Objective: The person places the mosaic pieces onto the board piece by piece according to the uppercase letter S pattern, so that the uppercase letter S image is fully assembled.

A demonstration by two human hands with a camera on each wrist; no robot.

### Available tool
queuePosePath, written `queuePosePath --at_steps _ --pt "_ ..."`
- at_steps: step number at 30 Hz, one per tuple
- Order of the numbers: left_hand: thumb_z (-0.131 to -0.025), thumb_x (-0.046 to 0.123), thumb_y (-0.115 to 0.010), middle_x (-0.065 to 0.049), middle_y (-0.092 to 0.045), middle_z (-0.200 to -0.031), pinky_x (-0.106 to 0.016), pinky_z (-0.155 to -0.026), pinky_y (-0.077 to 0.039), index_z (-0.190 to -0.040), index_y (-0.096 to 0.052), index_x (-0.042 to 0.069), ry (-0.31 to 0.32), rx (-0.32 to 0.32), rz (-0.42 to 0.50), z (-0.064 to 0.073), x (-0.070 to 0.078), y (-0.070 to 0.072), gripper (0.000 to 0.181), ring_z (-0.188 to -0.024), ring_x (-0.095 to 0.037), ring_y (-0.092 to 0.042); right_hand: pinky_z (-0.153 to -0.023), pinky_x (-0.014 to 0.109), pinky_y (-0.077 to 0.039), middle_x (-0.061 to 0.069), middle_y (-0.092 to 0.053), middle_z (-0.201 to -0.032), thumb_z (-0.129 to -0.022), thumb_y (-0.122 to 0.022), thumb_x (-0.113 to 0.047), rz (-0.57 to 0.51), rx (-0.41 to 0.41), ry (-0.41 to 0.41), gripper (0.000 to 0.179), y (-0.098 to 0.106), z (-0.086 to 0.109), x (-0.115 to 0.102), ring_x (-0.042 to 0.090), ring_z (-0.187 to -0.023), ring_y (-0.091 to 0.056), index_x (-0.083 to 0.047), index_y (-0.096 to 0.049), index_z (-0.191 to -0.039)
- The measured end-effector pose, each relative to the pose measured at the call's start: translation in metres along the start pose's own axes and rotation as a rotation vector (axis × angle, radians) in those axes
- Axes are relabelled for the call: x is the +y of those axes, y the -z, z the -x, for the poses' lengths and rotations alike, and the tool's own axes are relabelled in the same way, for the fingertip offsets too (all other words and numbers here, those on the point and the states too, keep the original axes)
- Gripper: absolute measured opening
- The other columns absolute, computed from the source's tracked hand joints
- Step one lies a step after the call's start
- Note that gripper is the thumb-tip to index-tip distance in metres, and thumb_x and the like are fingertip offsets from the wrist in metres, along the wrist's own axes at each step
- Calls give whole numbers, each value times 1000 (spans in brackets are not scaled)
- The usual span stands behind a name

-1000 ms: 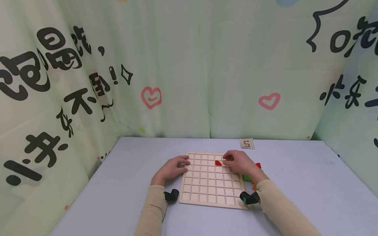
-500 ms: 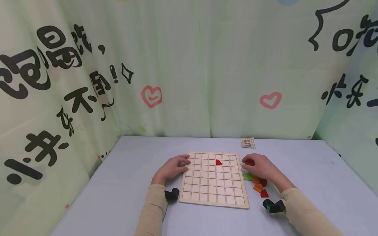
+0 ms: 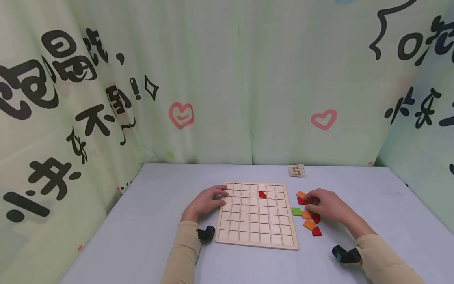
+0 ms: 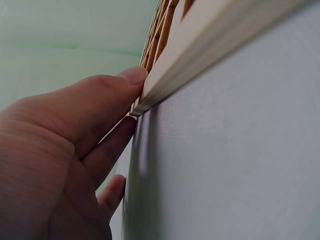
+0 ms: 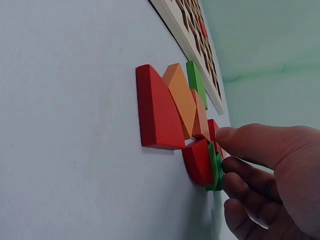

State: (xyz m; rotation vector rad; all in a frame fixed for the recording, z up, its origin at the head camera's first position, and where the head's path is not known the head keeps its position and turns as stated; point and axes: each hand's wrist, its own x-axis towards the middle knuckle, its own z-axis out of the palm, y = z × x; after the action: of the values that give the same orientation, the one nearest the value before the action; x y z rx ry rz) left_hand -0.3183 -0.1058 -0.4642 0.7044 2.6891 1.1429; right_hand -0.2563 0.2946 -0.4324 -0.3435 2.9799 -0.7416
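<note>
A pale wooden grid board [image 3: 253,223] lies on the table, with one red quarter-round block [image 3: 262,194] in a cell of its second row. At the board's left edge is my left hand [image 3: 205,202]; in the left wrist view its thumb [image 4: 134,75] touches the rim. My right hand [image 3: 330,203] is over the loose blocks right of the board, fingers bent, with a gap between thumb and fingers. Near its fingertips are a red block [image 5: 213,131] and green blocks [image 5: 215,170]. Contact with them is unclear, and the hand partly hides the pile in the head view.
Other loose blocks lie nearby: a green one [image 3: 296,212], an orange one [image 3: 309,225] and a red one [image 3: 317,231]. A small card with a printed grid pattern [image 3: 296,170] lies at the table's back edge. A printed curtain [image 3: 220,79] encloses the table.
My right hand has moved from over the board's upper right, leaving the red block in the grid, rightward to the loose blocks. My left hand has stayed at the board's edge.
</note>
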Motion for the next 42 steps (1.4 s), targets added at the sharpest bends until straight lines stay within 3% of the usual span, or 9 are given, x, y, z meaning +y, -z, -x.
queuePosePath --at_steps 16,28,37,42 --pt "-90 11 -68 -6 -50 -145 -44 -115 -31 -115 -69 6 10 -10 8 3 -2 -4 25 -140 -28 -37 -75 38 -55 9 -65 -98 -84 -75 -15 -17 26 -27 30 -2 0 10 21 -84 -56 2 -68 -108" --pt "-90 11 -68 -6 -51 -144 -44 -114 -31 -115 -69 5 0 -5 -11 3 0 -2 26 -139 -28 -38 -76 42 -56 22 -59 -104 -87 -72 -17 -5 94 -84 39 -9 -20 11 30 -89 -55 7 -63 -116" --pt "-90 11 -68 -7 -51 -145 -45 -114 -31 -115 -69 5 -4 -5 -5 2 3 1 26 -139 -29 -38 -87 53 -53 25 -59 -113 -86 -74 -20 31 127 -7 41 -13 -34 9 39 -103 -55 5 -65 -117" --pt "-90 11 -67 -7 -51 -144 -45 -114 -31 -114 -69 5 -11 1 2 2 3 2 25 -139 -28 -39 -89 53 -53 25 -58 -117 -88 -73 -19 21 106 25 35 -13 -39 8 41 -109 -52 3 -68 -114"
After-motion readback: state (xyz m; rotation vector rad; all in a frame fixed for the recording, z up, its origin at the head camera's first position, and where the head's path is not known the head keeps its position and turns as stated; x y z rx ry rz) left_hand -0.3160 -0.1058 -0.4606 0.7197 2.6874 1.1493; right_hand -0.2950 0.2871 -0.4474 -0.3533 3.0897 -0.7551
